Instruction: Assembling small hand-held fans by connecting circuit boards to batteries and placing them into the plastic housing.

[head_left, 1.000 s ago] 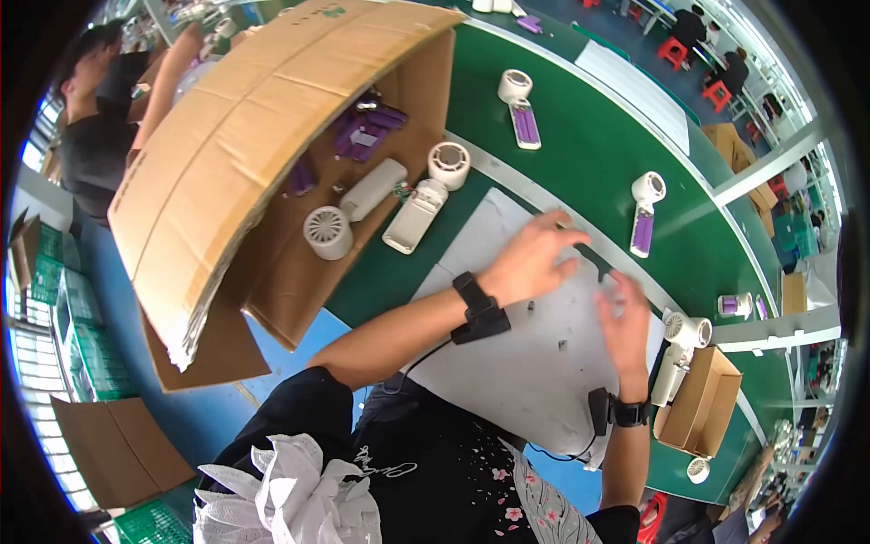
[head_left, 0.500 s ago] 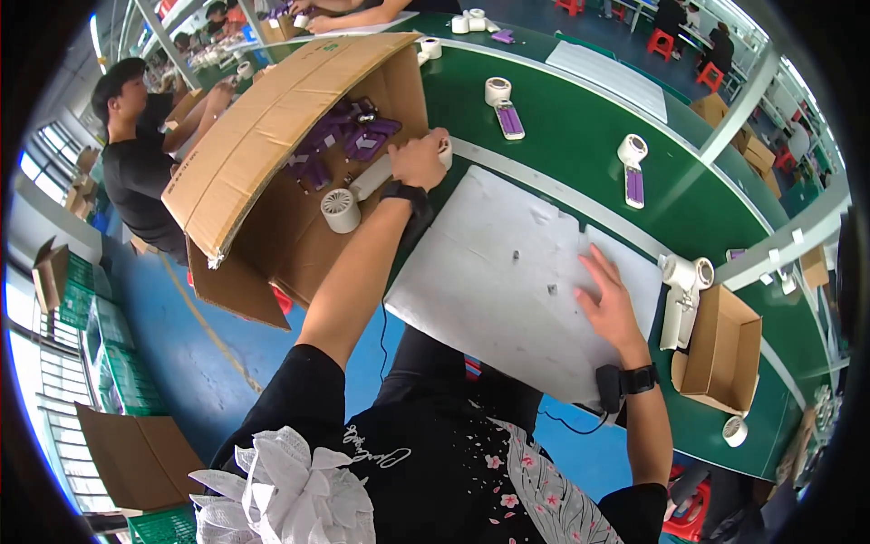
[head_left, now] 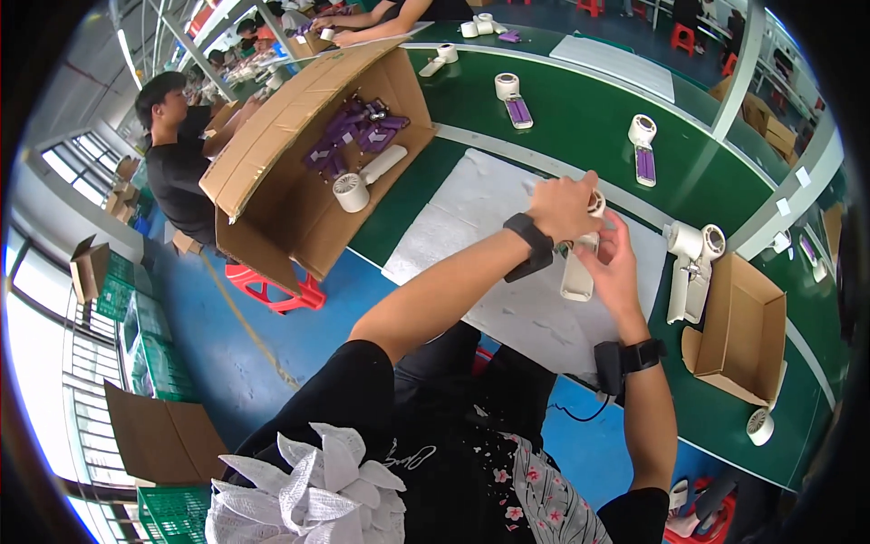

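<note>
A white handheld fan (head_left: 580, 265) hangs above the white foam sheet (head_left: 471, 227) on the green bench. My left hand (head_left: 562, 207) is closed over the fan's round head. My right hand (head_left: 616, 263) grips its handle from the right side. Both wrists wear black bands. A large cardboard box (head_left: 299, 154) lies on its side to the left, with another white fan (head_left: 362, 179) and several purple pieces (head_left: 355, 131) inside.
Two white fans (head_left: 691, 265) stand beside a small open carton (head_left: 739, 326) at the right. More fans with purple backs (head_left: 642, 145) lie along the green belt (head_left: 580, 109). A person in black (head_left: 177, 150) works at the left. A red stool (head_left: 272, 286) sits under the box.
My left hand came back from the large box with a white fan and met my right hand over the foam sheet. My right hand lifted off the sheet and took the handle.
</note>
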Available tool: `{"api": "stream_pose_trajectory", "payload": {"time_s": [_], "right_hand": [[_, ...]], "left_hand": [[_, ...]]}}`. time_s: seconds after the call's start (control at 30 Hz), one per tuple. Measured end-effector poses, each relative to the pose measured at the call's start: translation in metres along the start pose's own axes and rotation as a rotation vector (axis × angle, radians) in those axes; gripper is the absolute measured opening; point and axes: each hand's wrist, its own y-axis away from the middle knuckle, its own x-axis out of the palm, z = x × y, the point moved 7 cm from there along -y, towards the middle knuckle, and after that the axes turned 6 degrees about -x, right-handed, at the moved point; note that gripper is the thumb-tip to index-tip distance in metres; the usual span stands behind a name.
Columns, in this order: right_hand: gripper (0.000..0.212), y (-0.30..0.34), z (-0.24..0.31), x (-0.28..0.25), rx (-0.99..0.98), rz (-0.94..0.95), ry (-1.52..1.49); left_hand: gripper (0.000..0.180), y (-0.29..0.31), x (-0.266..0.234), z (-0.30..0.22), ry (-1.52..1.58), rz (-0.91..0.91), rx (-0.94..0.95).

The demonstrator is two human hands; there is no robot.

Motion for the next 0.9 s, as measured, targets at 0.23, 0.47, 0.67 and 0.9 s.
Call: {"api": "stream_pose_trajectory", "payload": {"time_s": [0.23, 0.47, 0.67, 0.9], "right_hand": [[0.057, 0.0, -0.004, -0.003, -0.023, 0.001, 0.205], [0.054, -0.007, -0.004, -0.01, -0.052, -0.078, 0.363], [0.051, -0.01, -0.011, -0.009, 0.019, -0.107, 0.322], [0.046, -0.009, -0.008, -0.011, 0.072, -0.125, 0.314]], "left_hand": [[0.059, -0.013, -0.044, 0.076, 0.168, -0.025, 0.019], [0.043, 0.005, -0.197, 0.306, -0.323, -0.4, -0.519], [0.046, 0.015, -0.202, 0.459, 0.015, -0.032, -0.849], [0.037, 0.012, -0.191, 0.516, 0.416, -0.024, -0.731]]}}
